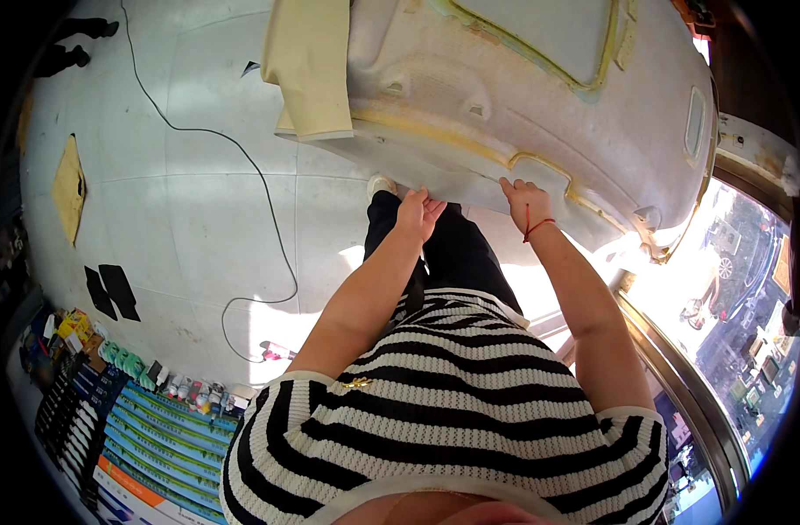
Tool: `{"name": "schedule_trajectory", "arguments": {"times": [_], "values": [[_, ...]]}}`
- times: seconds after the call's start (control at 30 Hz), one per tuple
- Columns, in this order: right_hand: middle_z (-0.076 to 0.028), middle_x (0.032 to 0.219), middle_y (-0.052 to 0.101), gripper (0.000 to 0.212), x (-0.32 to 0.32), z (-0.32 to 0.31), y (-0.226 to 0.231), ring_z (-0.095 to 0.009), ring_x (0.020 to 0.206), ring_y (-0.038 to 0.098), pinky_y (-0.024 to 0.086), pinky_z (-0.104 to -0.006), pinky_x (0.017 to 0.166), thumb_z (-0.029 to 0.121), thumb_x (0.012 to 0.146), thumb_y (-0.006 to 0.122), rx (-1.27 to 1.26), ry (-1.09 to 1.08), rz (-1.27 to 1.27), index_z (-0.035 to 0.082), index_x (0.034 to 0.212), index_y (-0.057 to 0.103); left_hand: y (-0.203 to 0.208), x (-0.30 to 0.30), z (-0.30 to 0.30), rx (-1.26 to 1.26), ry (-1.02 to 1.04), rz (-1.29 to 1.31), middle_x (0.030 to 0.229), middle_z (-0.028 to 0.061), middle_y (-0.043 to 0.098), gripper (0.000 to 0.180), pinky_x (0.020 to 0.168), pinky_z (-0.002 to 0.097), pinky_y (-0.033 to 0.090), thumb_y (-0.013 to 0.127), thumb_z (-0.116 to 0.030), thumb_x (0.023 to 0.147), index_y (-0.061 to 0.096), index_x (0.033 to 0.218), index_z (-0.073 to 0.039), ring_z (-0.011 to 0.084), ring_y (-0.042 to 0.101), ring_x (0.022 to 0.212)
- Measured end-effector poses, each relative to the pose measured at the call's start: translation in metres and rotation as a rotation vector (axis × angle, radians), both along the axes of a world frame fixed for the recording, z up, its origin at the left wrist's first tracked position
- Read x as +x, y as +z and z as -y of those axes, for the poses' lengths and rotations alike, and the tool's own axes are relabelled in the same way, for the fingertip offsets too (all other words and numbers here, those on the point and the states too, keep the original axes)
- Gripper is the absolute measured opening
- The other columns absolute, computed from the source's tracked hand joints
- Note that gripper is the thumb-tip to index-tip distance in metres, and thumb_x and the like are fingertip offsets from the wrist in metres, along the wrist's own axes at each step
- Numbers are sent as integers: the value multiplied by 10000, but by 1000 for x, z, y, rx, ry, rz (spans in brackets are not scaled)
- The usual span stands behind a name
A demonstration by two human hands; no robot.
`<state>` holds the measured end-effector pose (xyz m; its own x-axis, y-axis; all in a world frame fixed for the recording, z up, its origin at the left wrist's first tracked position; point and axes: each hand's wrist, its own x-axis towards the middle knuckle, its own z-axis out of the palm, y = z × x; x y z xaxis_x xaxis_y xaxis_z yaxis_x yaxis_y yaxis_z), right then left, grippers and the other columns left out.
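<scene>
A large moulded car headliner (452, 52) in pale grey, with yellowish glue along its lip, lies at the upper right, its near edge facing me. At that edge, left of centre, my left hand (420, 214) has its thumb against the smooth grey border and its fingers bent beneath, pinching it. Further right, my right hand (526, 206), a red string bracelet on its wrist, is curled closed at the border. A thin dark line runs left from its fingertips; whether this is a slim tool or a crease I cannot tell.
A beige sheet (308, 66) drapes over the headliner's left end. A dark cable (264, 179) winds across the pale floor (207, 210). Bottles (194, 391) and boxed goods stand at lower left. A metal-framed doorway (680, 376) is at right. Another person's dark shoes (78, 56) show at upper left.
</scene>
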<state>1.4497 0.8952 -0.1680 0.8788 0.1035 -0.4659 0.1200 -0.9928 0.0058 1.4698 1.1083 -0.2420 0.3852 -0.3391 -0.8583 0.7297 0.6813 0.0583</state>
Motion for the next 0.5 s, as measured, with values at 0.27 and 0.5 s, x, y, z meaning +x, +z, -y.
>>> {"name": "schedule_trajectory", "arguments": {"times": [0.27,0.5], "values": [[-87,804,561,272,-22,55,-5,-237,745,572,483,-340,616,101,766,449,-11,49,-29,105,1032,504,-11,-15,5,119,71,-3,1042,120,527,212,930,412,368,336,-152,900,424,1040,-20,263,506,1011],[-100,836,577,236,-24,62,-16,-236,786,584,493,-326,627,107,773,454,85,114,-55,47,995,507,6,-15,48,99,337,37,1004,92,524,242,923,401,373,398,-239,891,457,1052,-68,231,486,1007]]}}
